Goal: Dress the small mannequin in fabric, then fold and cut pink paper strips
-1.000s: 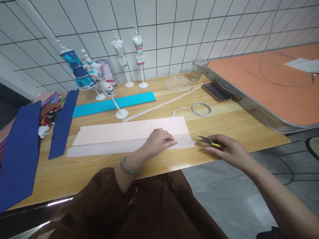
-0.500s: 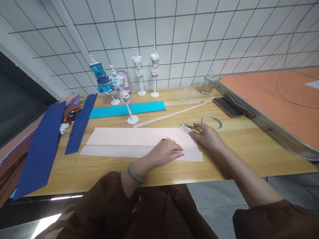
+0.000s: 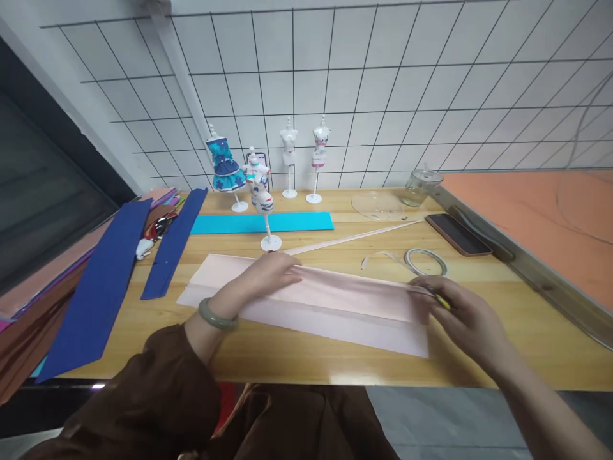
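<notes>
A pale pink cloth strip (image 3: 335, 316) with a paler band along its near side lies slanted on the table. My left hand (image 3: 268, 273) is closed on its far edge, left of the middle. At the right end, my right hand (image 3: 472, 319), smeared by motion, grips small yellow-handled snips (image 3: 443, 301) and pinches the cloth's far corner, which lifts a little. The snips' blades are mostly hidden. Just beyond my right hand lies a roll of narrow white tape (image 3: 443, 259), its loose end trailing left. A thin pink strip (image 3: 354, 238) lies behind the cloth.
Several small mannequins (image 3: 258, 185) stand at the back, one in a blue dress (image 3: 225, 165). Blue pieces (image 3: 98, 281) and a turquoise strip (image 3: 301, 222) lie left and behind. A phone (image 3: 457, 234), glass jar (image 3: 421, 185) and clear round plate (image 3: 378, 204) sit right, beside a metal-edged orange surface (image 3: 531, 198).
My left hand has moved left to the cloth's far edge. My right hand has come nearer with the snips and taken the corner. The cloth's right end has swung towards me.
</notes>
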Motion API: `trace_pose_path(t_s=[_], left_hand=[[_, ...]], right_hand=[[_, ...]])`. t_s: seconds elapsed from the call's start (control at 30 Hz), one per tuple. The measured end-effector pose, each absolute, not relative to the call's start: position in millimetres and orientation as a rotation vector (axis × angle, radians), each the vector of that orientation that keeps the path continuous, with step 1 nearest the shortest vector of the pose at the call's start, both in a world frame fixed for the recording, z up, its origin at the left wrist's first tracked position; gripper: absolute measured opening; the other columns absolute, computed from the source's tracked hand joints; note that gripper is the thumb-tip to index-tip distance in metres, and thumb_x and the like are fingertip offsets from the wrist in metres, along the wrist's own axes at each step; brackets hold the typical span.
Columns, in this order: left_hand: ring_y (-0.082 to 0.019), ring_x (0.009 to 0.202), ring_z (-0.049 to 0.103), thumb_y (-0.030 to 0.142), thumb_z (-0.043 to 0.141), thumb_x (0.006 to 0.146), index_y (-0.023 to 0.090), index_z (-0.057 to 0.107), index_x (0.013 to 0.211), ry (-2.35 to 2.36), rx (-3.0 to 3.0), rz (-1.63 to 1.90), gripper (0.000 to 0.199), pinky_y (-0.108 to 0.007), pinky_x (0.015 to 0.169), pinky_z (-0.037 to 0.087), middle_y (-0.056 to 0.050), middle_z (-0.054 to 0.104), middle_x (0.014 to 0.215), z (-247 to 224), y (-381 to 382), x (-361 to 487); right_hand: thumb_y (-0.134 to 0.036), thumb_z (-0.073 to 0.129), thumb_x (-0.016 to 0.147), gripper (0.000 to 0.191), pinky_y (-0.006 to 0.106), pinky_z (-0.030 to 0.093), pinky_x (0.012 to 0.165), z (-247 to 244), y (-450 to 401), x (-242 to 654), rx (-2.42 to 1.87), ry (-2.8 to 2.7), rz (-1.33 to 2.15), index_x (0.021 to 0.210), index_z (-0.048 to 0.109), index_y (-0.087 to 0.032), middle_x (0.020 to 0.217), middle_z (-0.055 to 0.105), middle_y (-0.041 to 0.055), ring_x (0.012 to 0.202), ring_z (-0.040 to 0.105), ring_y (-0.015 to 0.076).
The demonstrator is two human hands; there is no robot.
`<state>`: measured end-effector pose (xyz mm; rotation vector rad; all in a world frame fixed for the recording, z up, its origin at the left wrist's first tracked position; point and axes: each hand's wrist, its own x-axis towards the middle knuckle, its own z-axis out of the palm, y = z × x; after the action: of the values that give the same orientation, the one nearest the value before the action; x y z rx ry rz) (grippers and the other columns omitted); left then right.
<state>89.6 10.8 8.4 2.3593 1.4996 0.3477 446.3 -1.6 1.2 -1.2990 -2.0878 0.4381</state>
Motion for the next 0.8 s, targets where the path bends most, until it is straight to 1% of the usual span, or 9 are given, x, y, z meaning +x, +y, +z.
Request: trace_pose_path(t_s=[0.03, 0.1, 0.23, 0.27, 0.33, 0.43, 0.5, 0.63, 0.8], left_hand=[[-0.019, 0.078, 0.057, 0.04, 0.051, 0.079, 0.018, 0.065, 0.089, 1.508, 2.304, 0.296, 0.028, -0.027, 0.067, 0.038, -0.004, 0.065, 0.083, 12, 11, 81], [-0.015, 0.061, 0.051, 0.044, 0.054, 0.076, 0.018, 0.063, 0.069, 1.514, 2.199, 0.236, 0.028, -0.025, 0.055, 0.032, -0.001, 0.059, 0.065, 19, 9, 65], [-0.01, 0.048, 0.038, 0.044, 0.057, 0.071, 0.018, 0.053, 0.053, 1.436, 2.042, 0.148, 0.033, -0.024, 0.046, 0.023, 0.003, 0.047, 0.051, 26, 2, 39], [-0.01, 0.048, 0.038, 0.045, 0.057, 0.072, 0.018, 0.054, 0.053, 1.397, 1.997, 0.133, 0.033, -0.024, 0.046, 0.023, 0.003, 0.047, 0.051, 27, 0, 37], [-0.011, 0.054, 0.045, 0.047, 0.054, 0.075, 0.017, 0.059, 0.062, 1.31, 1.866, 0.145, 0.032, -0.023, 0.049, 0.029, 0.002, 0.055, 0.061, 28, -6, 39], [-0.016, 0.07, 0.055, 0.05, 0.052, 0.077, 0.017, 0.063, 0.084, 1.196, 1.579, 0.298, 0.035, -0.023, 0.058, 0.039, -0.002, 0.064, 0.084, 23, -17, 55], [-0.017, 0.074, 0.057, 0.051, 0.052, 0.078, 0.016, 0.062, 0.092, 1.14, 1.367, 0.427, 0.039, -0.025, 0.062, 0.042, -0.004, 0.065, 0.091, 15, -21, 69], [-0.016, 0.071, 0.059, 0.046, 0.061, 0.074, 0.013, 0.062, 0.093, 1.122, 1.068, 0.591, 0.038, -0.026, 0.063, 0.043, -0.006, 0.066, 0.089, -4, -20, 94], [-0.017, 0.069, 0.062, 0.035, 0.069, 0.07, 0.011, 0.062, 0.09, 1.034, 0.728, 0.707, 0.032, -0.03, 0.066, 0.046, -0.009, 0.067, 0.083, -13, -2, 118]], right_hand=[[-0.043, 0.045, 0.082, 0.021, 0.036, 0.048, 0.075, 8, -5, 452, -1.371, -2.057, 0.403, 0.092, 0.057, -0.028, 0.096, 0.067, 0.004, 0.089, 0.062, 0.0244], [-0.046, 0.045, 0.079, 0.022, 0.037, 0.048, 0.069, 23, -6, 465, -1.513, -1.982, 0.296, 0.089, 0.056, -0.031, 0.091, 0.068, 0.0035, 0.083, 0.063, 0.026], [-0.05, 0.044, 0.077, 0.025, 0.039, 0.044, 0.057, 55, 20, 485, -1.695, -1.858, 0.061, 0.091, 0.056, -0.033, 0.083, 0.066, 0.006, 0.072, 0.06, 0.0277], [-0.049, 0.043, 0.077, 0.026, 0.039, 0.042, 0.055, 63, 32, 487, -1.732, -1.827, 0.014, 0.091, 0.056, -0.032, 0.078, 0.065, 0.0069, 0.068, 0.058, 0.0271], [-0.047, 0.047, 0.076, 0.024, 0.039, 0.04, 0.053, 77, 60, 483, -1.782, -1.791, -0.039, 0.09, 0.057, -0.031, 0.073, 0.063, 0.0082, 0.065, 0.056, 0.0256], [-0.042, 0.047, 0.077, 0.025, 0.037, 0.039, 0.057, 90, 104, 461, -1.81, -1.822, -0.054, 0.094, 0.058, -0.028, 0.082, 0.065, 0.0096, 0.072, 0.056, 0.0265], [-0.033, 0.046, 0.076, 0.023, 0.035, 0.038, 0.058, 91, 129, 439, -1.835, -1.907, -0.009, 0.094, 0.059, -0.024, 0.083, 0.064, 0.0103, 0.074, 0.056, 0.0261], [-0.022, 0.046, 0.074, 0.024, 0.034, 0.039, 0.06, 80, 169, 393, -1.774, -2.0, 0.044, 0.092, 0.062, -0.019, 0.081, 0.064, 0.0113, 0.075, 0.057, 0.0256], [-0.015, 0.048, 0.072, 0.027, 0.038, 0.043, 0.07, 68, 211, 351, -1.661, -1.986, 0.161, 0.093, 0.064, -0.014, 0.088, 0.064, 0.0145, 0.088, 0.057, 0.0291]])
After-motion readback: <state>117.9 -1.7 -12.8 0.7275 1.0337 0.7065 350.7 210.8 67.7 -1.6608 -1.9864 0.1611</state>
